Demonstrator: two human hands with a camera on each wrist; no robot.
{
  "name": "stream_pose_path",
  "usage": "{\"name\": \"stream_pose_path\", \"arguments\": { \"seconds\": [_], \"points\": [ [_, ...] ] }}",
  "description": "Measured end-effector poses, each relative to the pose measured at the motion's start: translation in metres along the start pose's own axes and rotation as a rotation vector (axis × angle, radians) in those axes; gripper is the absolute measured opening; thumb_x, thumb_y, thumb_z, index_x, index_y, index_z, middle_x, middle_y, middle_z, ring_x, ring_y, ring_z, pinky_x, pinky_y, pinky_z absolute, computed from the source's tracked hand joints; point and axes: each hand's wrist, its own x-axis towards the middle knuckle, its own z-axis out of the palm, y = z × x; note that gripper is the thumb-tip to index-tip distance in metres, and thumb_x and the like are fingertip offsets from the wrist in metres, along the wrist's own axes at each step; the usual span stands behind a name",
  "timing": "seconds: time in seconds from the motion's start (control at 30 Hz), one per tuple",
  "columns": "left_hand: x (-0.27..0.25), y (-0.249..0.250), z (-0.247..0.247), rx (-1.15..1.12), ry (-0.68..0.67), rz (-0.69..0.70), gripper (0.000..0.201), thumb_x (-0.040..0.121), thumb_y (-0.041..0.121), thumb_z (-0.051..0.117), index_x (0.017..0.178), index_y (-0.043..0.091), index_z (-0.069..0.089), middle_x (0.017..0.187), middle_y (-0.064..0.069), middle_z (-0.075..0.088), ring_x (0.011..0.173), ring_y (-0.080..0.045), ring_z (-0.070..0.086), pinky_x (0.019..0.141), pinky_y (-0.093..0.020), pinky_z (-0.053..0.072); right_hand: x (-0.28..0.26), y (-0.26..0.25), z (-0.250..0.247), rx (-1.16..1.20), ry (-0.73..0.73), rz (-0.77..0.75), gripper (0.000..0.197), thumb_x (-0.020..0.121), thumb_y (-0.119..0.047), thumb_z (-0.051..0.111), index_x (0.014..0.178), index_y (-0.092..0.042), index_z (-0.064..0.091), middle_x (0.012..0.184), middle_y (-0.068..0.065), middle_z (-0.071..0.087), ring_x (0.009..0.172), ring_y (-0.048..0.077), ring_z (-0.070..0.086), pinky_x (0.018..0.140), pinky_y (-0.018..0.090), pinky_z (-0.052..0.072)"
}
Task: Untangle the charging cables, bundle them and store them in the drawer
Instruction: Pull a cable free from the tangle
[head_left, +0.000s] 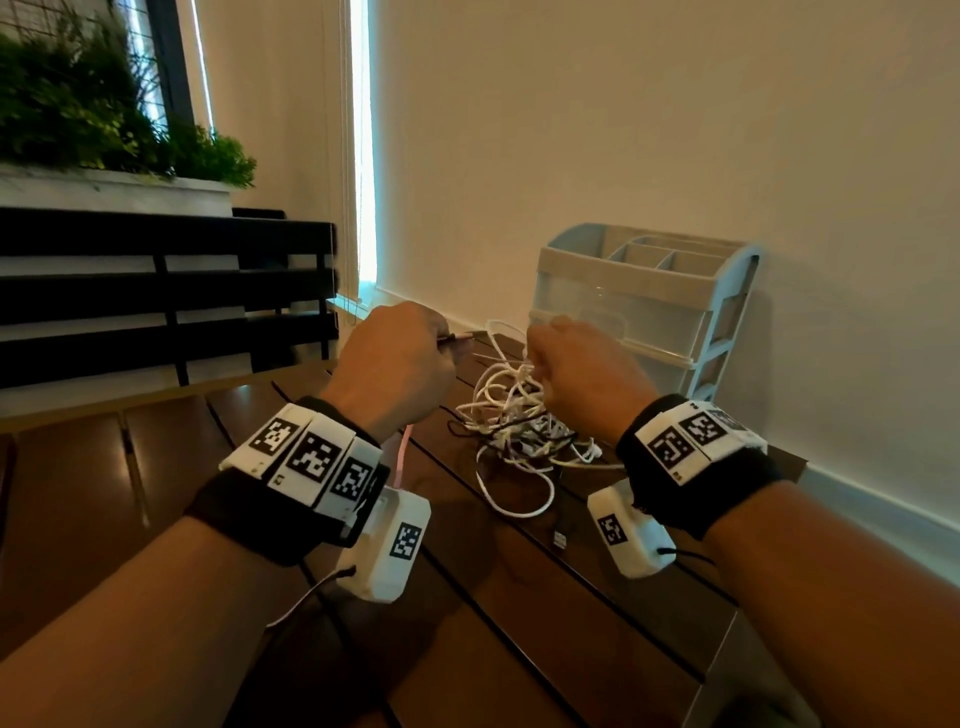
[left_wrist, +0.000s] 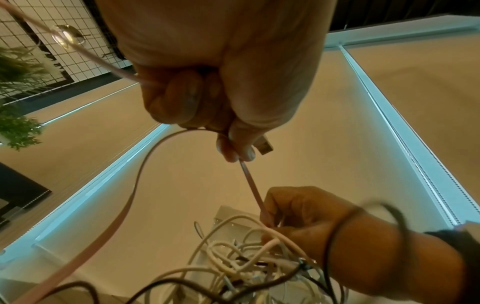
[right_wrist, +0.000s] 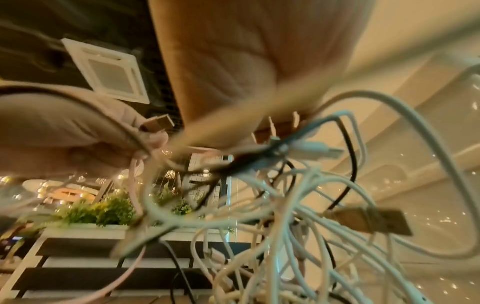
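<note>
- The dark wooden slatted desk (head_left: 545, 613) runs under both my arms, with its far edge against a pale wall (head_left: 649, 130).
- To the far left stands a black slatted rack (head_left: 156, 291), with green plants (head_left: 93, 109) in a white planter above it.
- At the far right of the desk, against the wall, stands the pale blue organiser (head_left: 737, 312), its top split into open compartments and its clear drawer (head_left: 623, 317) fronts facing me. I cannot tell how far the upper drawer is pushed in.
- The tangle of charging cables (head_left: 519, 431) lies on the desk just in front of the organiser, mostly white strands with a few thin black ones woven through. Part of it is lifted off the wood and hangs from my right hand, while a white loop trails toward me on the desk.
- My left hand (head_left: 395, 364) is raised above the desk to the left of the tangle, its fingers (left_wrist: 182, 98) curled into a fist round a flat pink cable (left_wrist: 249, 185).
- My right hand (head_left: 582, 379) is raised just beside the organiser, its fingers (left_wrist: 283, 207) pinching the strands at the top of the tangle, where the pink cable runs in.
- The pink cable stretches taut between my two hands, and its slack loops down below my left wrist.
- A metal USB plug (left_wrist: 265, 147) sticks out just past my left fingertips.
</note>
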Motion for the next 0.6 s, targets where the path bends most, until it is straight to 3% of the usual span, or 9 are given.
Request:
{"name": "stream_pose_path", "arguments": {
  "seconds": [0.07, 0.17, 0.27, 0.37, 0.43, 0.5, 0.6],
  "points": [
    [0.001, -0.001, -0.001, 0.002, 0.027, -0.002, 0.030, 0.095, 0.036, 0.057, 0.070, 0.022, 0.050, 0.059, 0.009, 0.042, 0.055, -0.008, 0.040, 0.048, -0.022, 0.023, 0.001, 0.002, 0.003, 0.113, 0.021, 0.025, 0.006, 0.090, -0.015, 0.055, 0.086, -0.019, 0.052, 0.084, 0.000, 0.056, 0.076, 0.018, 0.052, 0.068, 0.036, 0.048],
    [0.002, -0.007, -0.001, 0.035, 0.018, -0.002, 0.028, 0.094, 0.036, 0.058, 0.072, 0.018, 0.059, 0.060, 0.009, 0.043, 0.056, -0.010, 0.042, 0.049, -0.021, 0.024, 0.003, 0.006, 0.005, 0.350, -0.163, 0.121, 0.014, 0.091, -0.020, 0.061, 0.081, -0.024, 0.052, 0.076, -0.006, 0.056, 0.070, 0.011, 0.051, 0.065, 0.030, 0.044],
    [0.002, -0.010, 0.004, 0.080, -0.016, 0.000, 0.031, 0.093, 0.039, 0.058, 0.090, 0.011, 0.072, 0.070, 0.000, 0.056, 0.066, -0.017, 0.051, 0.058, -0.026, 0.034, 0.003, 0.008, -0.002, 0.507, -0.317, 0.173, 0.016, 0.086, -0.018, 0.068, 0.080, -0.023, 0.055, 0.078, -0.003, 0.062, 0.073, 0.014, 0.055, 0.067, 0.029, 0.045],
    [0.001, -0.009, 0.006, 0.078, -0.020, 0.016, 0.030, 0.093, 0.039, 0.059, 0.093, 0.013, 0.073, 0.078, -0.002, 0.064, 0.071, -0.019, 0.056, 0.063, -0.028, 0.038, 0.003, 0.006, -0.002, 0.395, -0.381, 0.134, 0.011, 0.087, -0.017, 0.067, 0.089, -0.022, 0.057, 0.084, -0.005, 0.065, 0.079, 0.013, 0.061, 0.070, 0.029, 0.049],
    [0.000, -0.009, 0.006, 0.092, -0.018, 0.016, 0.029, 0.093, 0.037, 0.060, 0.091, 0.011, 0.073, 0.074, 0.000, 0.059, 0.068, -0.018, 0.052, 0.062, -0.028, 0.036, 0.002, 0.001, 0.001, 0.252, -0.392, 0.052, 0.009, 0.088, -0.018, 0.064, 0.094, -0.022, 0.059, 0.081, -0.011, 0.059, 0.076, 0.008, 0.056, 0.068, 0.023, 0.046],
    [0.001, -0.011, 0.005, 0.087, -0.034, 0.009, 0.029, 0.091, 0.038, 0.061, 0.091, 0.011, 0.073, 0.075, -0.001, 0.060, 0.069, -0.019, 0.052, 0.063, -0.028, 0.035, 0.001, 0.000, 0.000, 0.255, -0.453, 0.045, 0.009, 0.087, -0.017, 0.066, 0.094, -0.020, 0.061, 0.076, -0.012, 0.058, 0.071, 0.002, 0.054, 0.065, 0.019, 0.041],
    [0.000, -0.012, 0.005, 0.063, -0.073, 0.028, 0.031, 0.091, 0.040, 0.062, 0.096, 0.012, 0.074, 0.089, -0.005, 0.070, 0.077, -0.021, 0.059, 0.066, -0.028, 0.038, 0.001, 0.005, -0.006, 0.360, -0.601, 0.100, 0.010, 0.084, -0.017, 0.069, 0.084, -0.018, 0.059, 0.082, -0.001, 0.071, 0.080, 0.013, 0.066, 0.080, 0.033, 0.050]
  ]
}}
